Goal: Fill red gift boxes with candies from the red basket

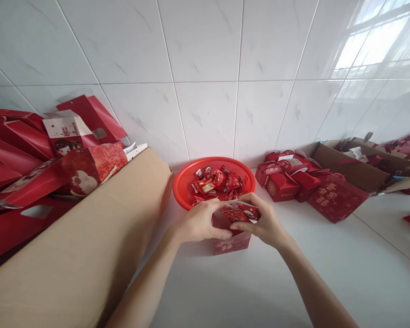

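Evidently, the red gift box (232, 245) is standing on the white tabletop (225, 296), just in front of the red colander (181, 187) of wrapped sweets (220, 179). The left hand (198, 223) is curving around the box's left rim, thumb and fingers apart; whether it is squeezing, I cannot tell. The right hand (267, 222) is clasping a printed red piece (237, 215) at the mouth, packet or flap being unclear. Good handling is probably calling for light fingers, bracing the card walls without denting them.
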`<state>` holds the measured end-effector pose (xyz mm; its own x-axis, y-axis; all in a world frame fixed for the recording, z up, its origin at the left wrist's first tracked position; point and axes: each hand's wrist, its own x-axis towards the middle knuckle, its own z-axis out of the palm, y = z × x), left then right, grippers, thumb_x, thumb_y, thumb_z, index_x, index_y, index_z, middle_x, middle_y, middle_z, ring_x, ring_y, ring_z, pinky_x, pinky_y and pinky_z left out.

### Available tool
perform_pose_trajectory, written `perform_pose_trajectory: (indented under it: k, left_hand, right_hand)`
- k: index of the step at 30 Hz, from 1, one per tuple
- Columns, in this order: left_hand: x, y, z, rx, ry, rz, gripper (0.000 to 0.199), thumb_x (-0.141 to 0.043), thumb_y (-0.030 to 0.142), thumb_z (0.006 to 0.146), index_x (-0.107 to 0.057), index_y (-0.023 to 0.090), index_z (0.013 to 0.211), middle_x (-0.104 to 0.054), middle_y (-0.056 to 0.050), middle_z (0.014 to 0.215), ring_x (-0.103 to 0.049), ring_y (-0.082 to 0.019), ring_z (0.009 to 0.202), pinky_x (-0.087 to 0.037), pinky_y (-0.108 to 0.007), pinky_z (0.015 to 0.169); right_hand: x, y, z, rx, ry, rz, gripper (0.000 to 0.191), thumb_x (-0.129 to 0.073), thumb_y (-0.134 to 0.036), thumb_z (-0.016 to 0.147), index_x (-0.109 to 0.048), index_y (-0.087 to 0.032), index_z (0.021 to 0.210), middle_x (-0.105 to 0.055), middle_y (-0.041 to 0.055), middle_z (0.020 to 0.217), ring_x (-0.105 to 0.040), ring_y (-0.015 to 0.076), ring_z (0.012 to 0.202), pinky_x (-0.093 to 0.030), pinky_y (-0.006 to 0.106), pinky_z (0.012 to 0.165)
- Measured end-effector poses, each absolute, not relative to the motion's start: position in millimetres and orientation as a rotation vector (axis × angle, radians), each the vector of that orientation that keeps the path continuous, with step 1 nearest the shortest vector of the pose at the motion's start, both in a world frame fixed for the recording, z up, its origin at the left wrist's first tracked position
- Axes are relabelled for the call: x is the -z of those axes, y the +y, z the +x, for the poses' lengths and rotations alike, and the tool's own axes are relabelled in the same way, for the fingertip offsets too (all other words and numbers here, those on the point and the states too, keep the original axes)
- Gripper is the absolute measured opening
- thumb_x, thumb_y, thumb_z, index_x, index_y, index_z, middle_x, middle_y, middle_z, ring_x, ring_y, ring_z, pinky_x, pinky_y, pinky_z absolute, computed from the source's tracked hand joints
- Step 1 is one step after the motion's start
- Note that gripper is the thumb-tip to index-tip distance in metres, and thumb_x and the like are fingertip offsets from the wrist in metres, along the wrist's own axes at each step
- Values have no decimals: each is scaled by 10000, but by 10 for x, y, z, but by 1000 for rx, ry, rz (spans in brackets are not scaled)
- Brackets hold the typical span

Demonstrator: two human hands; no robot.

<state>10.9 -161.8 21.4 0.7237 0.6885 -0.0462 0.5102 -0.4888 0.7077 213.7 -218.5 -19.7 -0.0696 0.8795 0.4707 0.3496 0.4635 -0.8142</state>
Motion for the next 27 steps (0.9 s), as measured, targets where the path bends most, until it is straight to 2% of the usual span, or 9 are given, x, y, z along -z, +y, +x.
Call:
perform_pose_trajectory:
  k: [2,5,9,12,15,18,22,24,27]
  left_hand:
    - [-211,-1607,104,-311,890,2197,615,-798,347,687,-656,298,1283,-668,-43,1265,-631,-290,1112,-519,-328,853]
    - [-200,-1591,96,-303,843,2212,651,-795,403,712,-624,303,1332,-676,-46,1225,-641,-278,1074,-519,-321,838]
    - [-199,-1588,90,-292,854,2223,671,-802,491,709,-624,319,1332,-675,-37,1210,-627,-297,1116,-499,-351,908]
    - [-203,-1591,87,-277,866,2207,690,-802,486,706,-615,320,1349,-665,-48,1236,-608,-316,1163,-493,-372,934]
    - [-194,-1584,77,-291,834,2179,673,-796,416,719,-604,338,1360,-639,-43,1314,-605,-301,1171,-507,-353,898]
    - [-180,-1572,65,-290,811,2149,624,-793,402,724,-631,337,1322,-628,-30,1349,-648,-263,1057,-522,-322,813]
    - [-180,-1559,62,-289,798,2147,599,-789,381,722,-646,322,1301,-652,-28,1310,-670,-229,941,-524,-315,772]
    - [-186,-1552,64,-297,783,2163,575,-780,356,727,-656,312,1287,-653,-31,1307,-666,-235,967,-522,-310,780]
    - [-192,-1535,59,-288,765,2157,602,-766,316,736,-629,293,1322,-679,-36,1256,-668,-234,964,-521,-305,778]
  right_hand:
    - [178,-2182,2161,-694,-1705,-1078,427,-883,-401,680,-624,-269,993,-748,11,955,-692,226,808,-542,330,699]
    - [131,-2170,2196,-756,-1799,-1133,433,-882,-382,678,-640,-266,1018,-759,14,980,-701,243,858,-540,344,744]
    - [40,-2142,2242,-889,-1864,-1171,455,-874,-393,692,-648,-249,1060,-768,33,1028,-710,257,937,-544,344,799]
    - [-4,-2124,2248,-912,-1867,-1147,450,-839,-487,719,-636,-237,1034,-756,47,1012,-699,254,921,-538,343,791]
    - [-12,-2118,2228,-784,-1774,-1122,359,-712,-524,832,-580,-227,984,-700,49,961,-644,218,850,-501,320,730]
    - [2,-2123,2211,-814,-1630,-1056,228,-589,-440,913,-501,-238,970,-615,2,860,-565,167,738,-450,294,673]
    - [19,-2126,2221,-962,-1535,-994,86,-492,-224,873,-450,-249,945,-580,-33,790,-520,156,721,-420,286,663]
    - [14,-2123,2232,-956,-1558,-1004,106,-474,-173,860,-478,-243,939,-590,-29,793,-531,158,733,-425,285,662]
    - [-16,-2124,2242,-836,-1713,-997,112,-545,-199,890,-597,-225,986,-631,9,884,-572,168,795,-461,293,693]
